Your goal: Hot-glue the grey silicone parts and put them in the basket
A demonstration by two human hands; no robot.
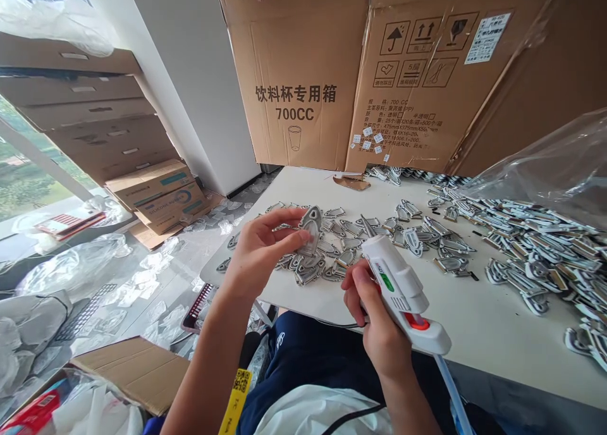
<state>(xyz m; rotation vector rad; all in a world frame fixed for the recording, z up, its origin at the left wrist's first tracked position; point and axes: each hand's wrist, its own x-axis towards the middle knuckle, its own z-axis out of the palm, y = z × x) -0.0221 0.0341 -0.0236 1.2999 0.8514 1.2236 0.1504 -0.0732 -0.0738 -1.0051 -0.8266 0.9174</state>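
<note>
Bright daylight enters from the window (28,163) beyond the left hand (263,248), casting only soft shadows. Glare marks the plastic sheet (535,169) past the right hand (374,315). Wide-angle distortion bends the cartons (303,74) near the frame edges.

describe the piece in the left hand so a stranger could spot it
On the white table below the big cardboard cartons, small grey pointed pieces lie scattered. The one you want is pinched upright in the left hand just above them: this grey piece is the only one lifted off the table.

wht glue gun (396,283), nozzle up; grey pointed tag (310,229) upright
</note>
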